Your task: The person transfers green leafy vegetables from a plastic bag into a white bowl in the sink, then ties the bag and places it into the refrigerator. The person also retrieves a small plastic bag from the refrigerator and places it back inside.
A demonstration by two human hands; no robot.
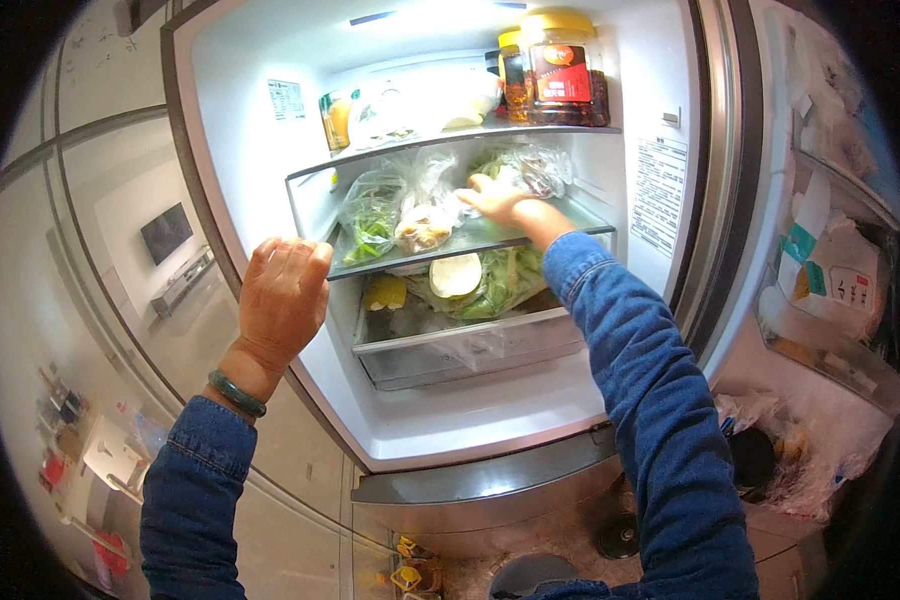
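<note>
My right hand (497,201) reaches over the middle glass shelf (487,241) of an open refrigerator, fingers spread and apparently holding nothing. Just behind it is a clear plastic bag of vegetables (544,169); whether they touch is unclear. Further left on that shelf lie a bag of green leafy vegetables (369,217) and a knotted plastic bag with pale yellowish food (424,226). My left hand (283,296), a dark bangle at its wrist, is raised by the refrigerator's left side near the shelf corner. Its fingers curl inward, and the palm is hidden.
Below, a clear drawer (465,356) holds bagged greens (506,281), a pale cut piece of produce (455,275) and a yellow-green item (386,292). Yellow-lidded jars (562,75) stand on the top shelf. The door with loaded bins (832,315) hangs open at right.
</note>
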